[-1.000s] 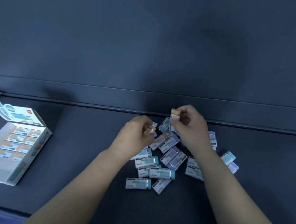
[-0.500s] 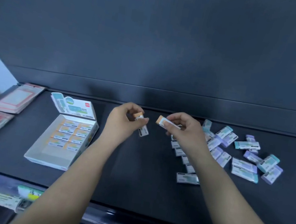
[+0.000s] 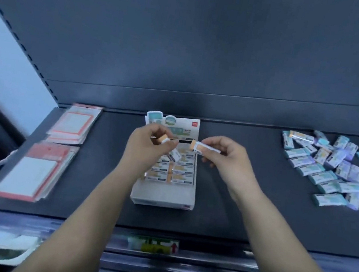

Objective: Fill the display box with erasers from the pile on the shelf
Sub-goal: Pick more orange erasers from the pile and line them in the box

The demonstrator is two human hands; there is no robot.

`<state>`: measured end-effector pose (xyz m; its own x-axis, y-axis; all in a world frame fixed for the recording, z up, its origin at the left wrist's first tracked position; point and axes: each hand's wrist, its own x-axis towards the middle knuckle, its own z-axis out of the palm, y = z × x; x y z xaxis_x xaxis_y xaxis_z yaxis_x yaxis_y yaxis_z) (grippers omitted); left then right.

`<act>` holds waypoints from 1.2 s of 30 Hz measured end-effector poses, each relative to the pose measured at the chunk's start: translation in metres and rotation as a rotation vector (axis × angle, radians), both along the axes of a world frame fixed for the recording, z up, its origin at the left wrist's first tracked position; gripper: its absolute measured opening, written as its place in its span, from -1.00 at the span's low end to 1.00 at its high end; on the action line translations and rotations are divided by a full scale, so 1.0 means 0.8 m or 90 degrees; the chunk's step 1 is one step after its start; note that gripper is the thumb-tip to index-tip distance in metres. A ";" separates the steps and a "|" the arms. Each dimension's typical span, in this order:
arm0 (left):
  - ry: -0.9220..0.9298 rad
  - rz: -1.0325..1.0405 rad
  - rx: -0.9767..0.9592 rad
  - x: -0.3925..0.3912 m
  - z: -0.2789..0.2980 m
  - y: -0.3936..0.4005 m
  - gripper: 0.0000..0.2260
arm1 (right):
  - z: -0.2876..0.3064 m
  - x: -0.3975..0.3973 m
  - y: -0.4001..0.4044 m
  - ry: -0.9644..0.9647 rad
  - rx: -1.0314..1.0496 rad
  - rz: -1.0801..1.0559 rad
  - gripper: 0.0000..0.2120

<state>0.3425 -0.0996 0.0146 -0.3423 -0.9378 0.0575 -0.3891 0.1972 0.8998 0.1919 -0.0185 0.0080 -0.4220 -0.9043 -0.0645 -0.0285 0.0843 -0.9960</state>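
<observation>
A white display box (image 3: 162,197) lies open on the dark shelf, holding rows of orange-labelled erasers (image 3: 182,171); its printed lid (image 3: 175,127) stands up at the back. My left hand (image 3: 146,148) hovers over the box and pinches orange-tipped erasers (image 3: 164,139), one hanging lower by my fingers. My right hand (image 3: 224,157) holds another orange-tipped eraser (image 3: 203,149) level above the box's right side. The pile of teal and purple erasers (image 3: 332,169) lies far right on the shelf.
Two stacks of red-bordered packets (image 3: 74,123) (image 3: 33,171) lie on the shelf's left part. The shelf's front edge (image 3: 153,245) carries a price label. A back wall rises behind the box. Bare shelf separates box and pile.
Both hands moved from over the pile to above the display box, each carrying erasers. The view has swung left, so the box is central and the pile sits at the right.
</observation>
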 end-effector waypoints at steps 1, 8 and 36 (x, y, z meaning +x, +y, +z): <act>-0.005 -0.003 -0.003 0.011 -0.001 -0.003 -0.89 | -0.002 0.010 -0.001 -0.005 0.002 -0.009 -0.92; -0.023 -0.041 0.003 0.053 -0.012 -0.011 -0.84 | -0.007 0.051 0.002 0.039 0.045 -0.075 -0.86; -0.404 -0.213 -0.207 0.068 -0.036 0.010 -0.84 | -0.019 0.057 0.012 0.443 0.219 0.114 -0.93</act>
<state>0.3972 -0.0917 -0.0139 -0.6630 -0.7485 0.0101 -0.6824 0.6099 0.4029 0.2378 -0.0090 -0.0068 -0.3187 -0.9392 -0.1277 -0.6769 0.3198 -0.6630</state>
